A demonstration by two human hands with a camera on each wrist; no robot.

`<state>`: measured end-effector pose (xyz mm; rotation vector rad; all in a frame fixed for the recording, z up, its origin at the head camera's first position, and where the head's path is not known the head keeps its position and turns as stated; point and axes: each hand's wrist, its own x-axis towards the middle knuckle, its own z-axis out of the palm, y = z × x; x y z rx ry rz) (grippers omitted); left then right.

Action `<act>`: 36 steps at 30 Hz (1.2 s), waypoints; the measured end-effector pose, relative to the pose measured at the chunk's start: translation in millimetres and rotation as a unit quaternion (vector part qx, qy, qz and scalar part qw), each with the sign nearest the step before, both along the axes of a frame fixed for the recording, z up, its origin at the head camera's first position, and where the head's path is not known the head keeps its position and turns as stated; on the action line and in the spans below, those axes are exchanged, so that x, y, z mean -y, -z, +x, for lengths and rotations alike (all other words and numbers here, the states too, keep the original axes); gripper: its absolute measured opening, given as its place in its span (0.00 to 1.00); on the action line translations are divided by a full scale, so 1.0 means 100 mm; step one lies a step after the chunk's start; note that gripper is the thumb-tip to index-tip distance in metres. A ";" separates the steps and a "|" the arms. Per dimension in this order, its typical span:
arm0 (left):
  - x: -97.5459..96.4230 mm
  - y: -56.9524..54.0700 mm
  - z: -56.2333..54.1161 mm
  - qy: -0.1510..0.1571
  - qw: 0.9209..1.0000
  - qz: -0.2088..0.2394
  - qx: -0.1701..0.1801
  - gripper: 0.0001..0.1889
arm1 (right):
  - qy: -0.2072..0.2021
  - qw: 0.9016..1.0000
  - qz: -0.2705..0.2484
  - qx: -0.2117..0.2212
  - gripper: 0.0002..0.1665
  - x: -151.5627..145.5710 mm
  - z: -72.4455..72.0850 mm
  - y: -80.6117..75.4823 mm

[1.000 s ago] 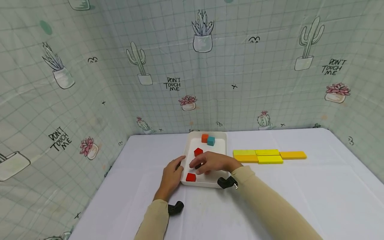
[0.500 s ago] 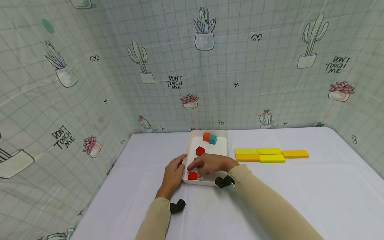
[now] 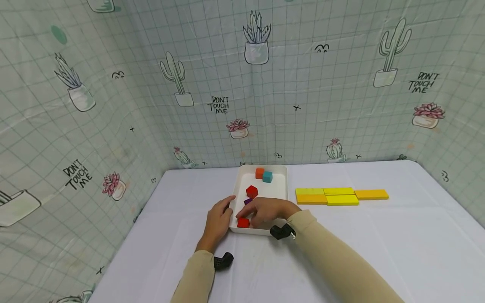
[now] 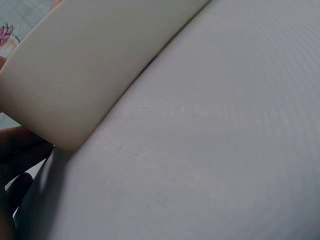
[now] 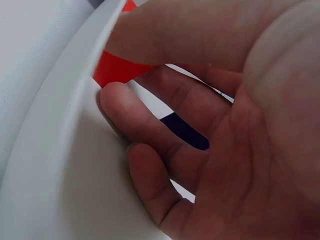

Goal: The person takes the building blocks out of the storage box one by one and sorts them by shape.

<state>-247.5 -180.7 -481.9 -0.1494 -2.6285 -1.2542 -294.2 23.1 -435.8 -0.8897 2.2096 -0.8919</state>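
In the head view a white tray [image 3: 283, 185] lies on the table. My left hand [image 3: 217, 221] touches its left side, fingers loosely extended at the rim; the left wrist view shows the tray's outer wall [image 4: 100, 65] close up. My right hand [image 3: 269, 210] reaches into the near part of the tray. Its thumb and index finger pinch a red block [image 3: 243, 223] in the near left corner. The right wrist view shows the thumb covering part of this red block [image 5: 112, 70], the other fingers loosely bent. Just beyond the hand, a purple block [image 3: 248, 201] is partly hidden.
Farther up the tray lie another red block [image 3: 251, 192], an orange cube [image 3: 259, 173] and a teal cube [image 3: 267, 176]. Right of the tray, several flat yellow and orange planks [image 3: 342, 200] lie side by side. A patterned cloth [image 3: 295, 84] hangs behind the table.
My right hand has moved toward the tray's near left corner, its thumb and index finger closing round the red block there. The purple block has come into sight. The left hand stays in place.
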 end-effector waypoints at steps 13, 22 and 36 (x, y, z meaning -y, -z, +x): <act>-0.01 -0.04 0.02 -0.001 1.000 0.001 0.005 0.23 | -0.006 1.000 0.004 -0.015 0.30 0.01 0.02 -0.02; 0.00 -0.03 0.02 -0.007 1.000 0.002 0.011 0.23 | -0.012 0.998 0.009 -0.057 0.21 0.01 0.01 -0.05; 0.00 -0.05 0.01 -0.002 1.000 0.009 0.010 0.23 | 0.059 0.998 -0.027 -0.011 0.13 -0.07 -0.01 -0.05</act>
